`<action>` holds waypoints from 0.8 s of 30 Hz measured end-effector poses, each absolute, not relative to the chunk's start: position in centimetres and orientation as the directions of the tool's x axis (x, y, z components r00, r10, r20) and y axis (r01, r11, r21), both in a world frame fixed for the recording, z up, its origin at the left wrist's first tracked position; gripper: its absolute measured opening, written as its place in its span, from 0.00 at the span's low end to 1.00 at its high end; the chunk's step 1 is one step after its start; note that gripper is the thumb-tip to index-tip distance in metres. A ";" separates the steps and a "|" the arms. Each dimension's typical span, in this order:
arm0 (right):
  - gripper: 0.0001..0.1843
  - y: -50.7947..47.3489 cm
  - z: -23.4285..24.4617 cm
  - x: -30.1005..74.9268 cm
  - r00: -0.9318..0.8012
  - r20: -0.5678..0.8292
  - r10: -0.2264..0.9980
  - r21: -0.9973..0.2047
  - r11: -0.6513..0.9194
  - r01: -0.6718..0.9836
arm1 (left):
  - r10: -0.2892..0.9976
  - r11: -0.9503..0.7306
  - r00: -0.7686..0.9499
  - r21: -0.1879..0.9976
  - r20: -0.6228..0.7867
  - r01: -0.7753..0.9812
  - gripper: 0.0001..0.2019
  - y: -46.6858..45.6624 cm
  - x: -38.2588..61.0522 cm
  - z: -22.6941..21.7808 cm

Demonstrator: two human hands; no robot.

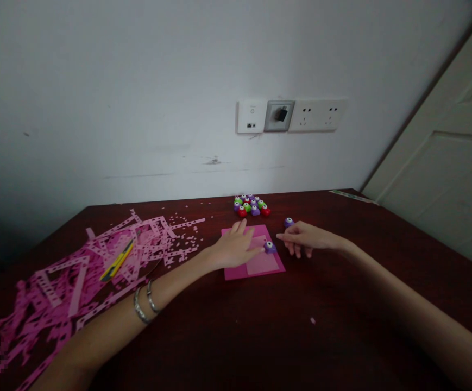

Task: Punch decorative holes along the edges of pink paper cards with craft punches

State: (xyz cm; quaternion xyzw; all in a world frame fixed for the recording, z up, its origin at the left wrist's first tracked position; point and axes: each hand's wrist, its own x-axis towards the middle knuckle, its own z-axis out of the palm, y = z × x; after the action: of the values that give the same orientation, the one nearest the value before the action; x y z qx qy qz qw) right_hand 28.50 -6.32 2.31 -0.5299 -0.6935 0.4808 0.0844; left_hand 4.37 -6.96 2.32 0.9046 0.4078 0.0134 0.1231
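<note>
My left hand [238, 247] lies flat with fingers spread, pressing on a dark pink sheet of paper [231, 271] and a smaller light pink sheet [260, 263] on top of it. Beside its thumb, on the paper, is a small purple craft paper punch [270, 247] with an eye-like white button. Just right of the sheets hovers my right hand [299, 239], its fingers loosely bent and apart, with nothing visible in them. Another purple punch [288, 222] stands just behind that hand, partly covered by it.
Several purple, green and red punches [254, 210] cluster near the wall. A heap of punched pink paper strips [81, 282] covers the table's left, with a yellow utility knife [117, 260] on top. Paper bits [184, 233] lie scattered. A thin strip [352, 196] lies at the back right.
</note>
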 end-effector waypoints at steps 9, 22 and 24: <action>0.33 -5.8 2.6 27.5 -0.415 -0.585 0.697 -0.696 -0.167 0.698 | 0.771 -0.487 0.636 0.610 -0.035 0.625 0.12 -5.1 5.2 2.3; 0.30 -5.0 3.6 26.0 -0.347 -0.625 0.700 -0.603 -0.150 0.784 | 0.660 -0.077 0.605 0.760 -0.446 0.645 0.18 -3.1 6.8 2.8; 0.28 -4.8 3.6 25.9 -0.349 -0.624 0.699 -0.608 -0.153 0.779 | 0.640 -0.069 0.620 0.770 -0.453 0.634 0.20 -3.1 6.9 2.8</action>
State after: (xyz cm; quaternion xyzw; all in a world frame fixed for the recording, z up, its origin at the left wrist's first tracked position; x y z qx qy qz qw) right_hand 25.86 -4.81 3.57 -0.5689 -0.6495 0.5028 -0.0400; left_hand 6.89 -3.05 2.82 0.7312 0.4357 0.0032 0.5250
